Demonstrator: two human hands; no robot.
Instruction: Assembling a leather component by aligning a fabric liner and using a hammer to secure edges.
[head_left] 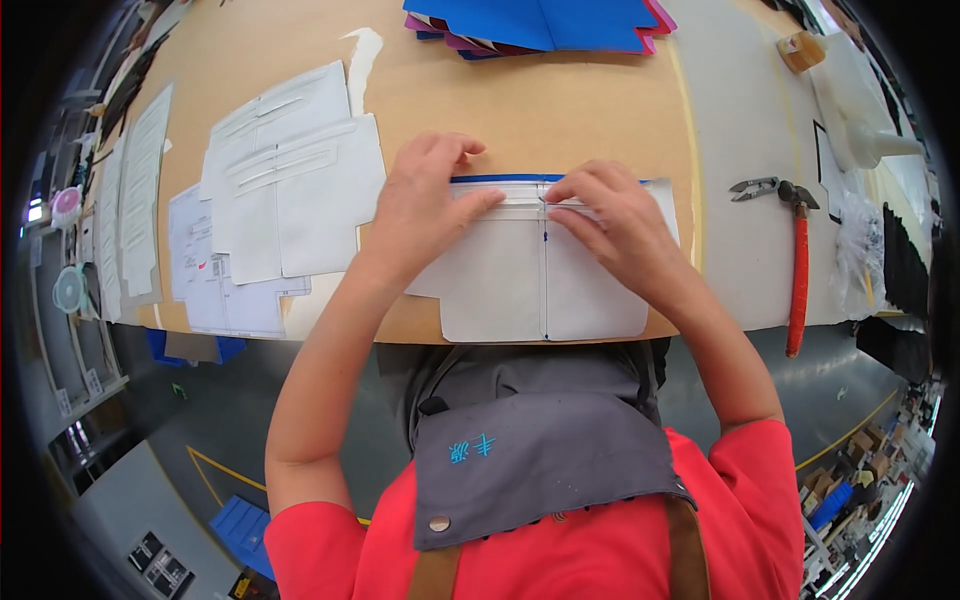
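**Both hands flat on the white template, top edge**

While both hands press down, the white template [545,275] lies at the near edge of the bench [560,110], square to me, with a strip of blue fabric [500,179] showing just above its top edge.

- Left hand [425,195]: fingers spread and laid flat over the upper left corner, closed on nothing. My guess is it acts as a weight so the sheet cannot slide.
- Right hand [610,215]: fingertips drawn together at the centre line near the top, pinching or pressing a narrow fold; I cannot tell whether anything is held between them.
- Blue centre mark on the template runs straight toward me, likely my alignment line.

Within reach, off the work: pliers [795,265] with a red handle and small snips [752,187] to the right; paper patterns [270,190] stacked to the left; folded blue and pink fabric pieces [545,25] at the far side.
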